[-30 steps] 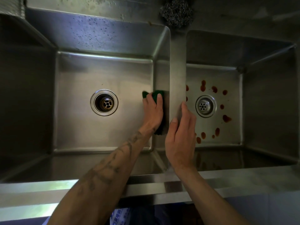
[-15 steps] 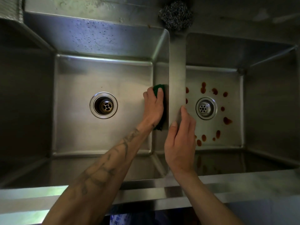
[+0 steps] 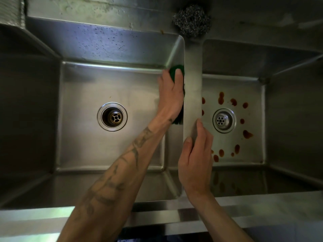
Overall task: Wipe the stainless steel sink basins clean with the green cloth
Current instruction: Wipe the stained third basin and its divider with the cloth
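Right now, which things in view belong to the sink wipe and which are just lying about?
In the job: green cloth, left hand pressing it against the left basin wall, right basin with reddish-brown spots.
Lying about: steel wool ball on the back ledge; right hand resting on the divider.

The left hand (image 3: 172,96) slid the green cloth (image 3: 175,71) toward 12 o'clock along the left basin (image 3: 104,81) wall, reaching its far corner.

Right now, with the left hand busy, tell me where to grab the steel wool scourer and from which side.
Take the steel wool scourer round its middle, coming from above with spread fingers. It is a rounded tangle with no handle, sitting on the back ledge at the head of the divider. The right hand, resting on that divider, looks nearest.
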Demonstrator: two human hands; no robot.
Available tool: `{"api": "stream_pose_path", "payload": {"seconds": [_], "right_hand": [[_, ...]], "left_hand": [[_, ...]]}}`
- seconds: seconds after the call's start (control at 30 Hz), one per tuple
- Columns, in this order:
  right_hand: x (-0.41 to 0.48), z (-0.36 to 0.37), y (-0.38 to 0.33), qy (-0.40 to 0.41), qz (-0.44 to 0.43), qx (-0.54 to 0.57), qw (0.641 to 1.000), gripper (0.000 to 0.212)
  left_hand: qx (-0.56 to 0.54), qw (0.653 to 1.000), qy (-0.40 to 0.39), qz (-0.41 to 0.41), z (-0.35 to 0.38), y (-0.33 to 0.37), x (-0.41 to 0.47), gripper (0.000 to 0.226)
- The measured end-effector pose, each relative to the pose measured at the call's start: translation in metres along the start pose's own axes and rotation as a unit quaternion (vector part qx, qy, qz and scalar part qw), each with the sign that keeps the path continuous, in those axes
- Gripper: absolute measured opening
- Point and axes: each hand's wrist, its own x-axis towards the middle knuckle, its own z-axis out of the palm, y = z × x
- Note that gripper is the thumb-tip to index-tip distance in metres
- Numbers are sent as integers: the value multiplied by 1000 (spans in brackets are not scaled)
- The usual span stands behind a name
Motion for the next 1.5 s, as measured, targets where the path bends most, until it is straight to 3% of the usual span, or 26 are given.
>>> {"api": "stream_pose_path", "payload": {"seconds": [0.07,0.23,0.4,0.47,0.63,0.77,0.93,1.07,1.27,1.5], "right_hand": [[-1,-1,-1,2,4,-2,1000,52],[0,-2,-3,4,-8,-13,1000,51],[0,-1,-1,5,-4,-16,1000,52],[0,-1,-1,6,-5,-19,1000,52],[0,-3,-3,3,-5,-13,1000,52],[0,-1,-4,6,1,-15,1000,52],[-1,-4,-5,7,-4,-12,1000,52],[0,-4,-6,4,-3,-15,1000,52],[-1,-4,-8,8,-5,-17,1000,52],[-1,-2,-3,10,-14,-33,999,52]], "left_hand": [[-10,1000,15,14,3,3,3,42],[67,984,-51,-154,0,-13,23,55],[-5,1000,-4,-28,5,-1,23,46],[-8,1000,7,-28,8,0,31,43],[28,991,-13,-133,8,9,67,55],[-22,998,28,-52,13,21,69,31],[-13,998,35,-47,12,28,66,39],[-31,998,33,48,11,22,58,18],[42,999,-24,-25,3,-25,70,40],[117,986,-98,-64,-12,-94,9,44]]}}
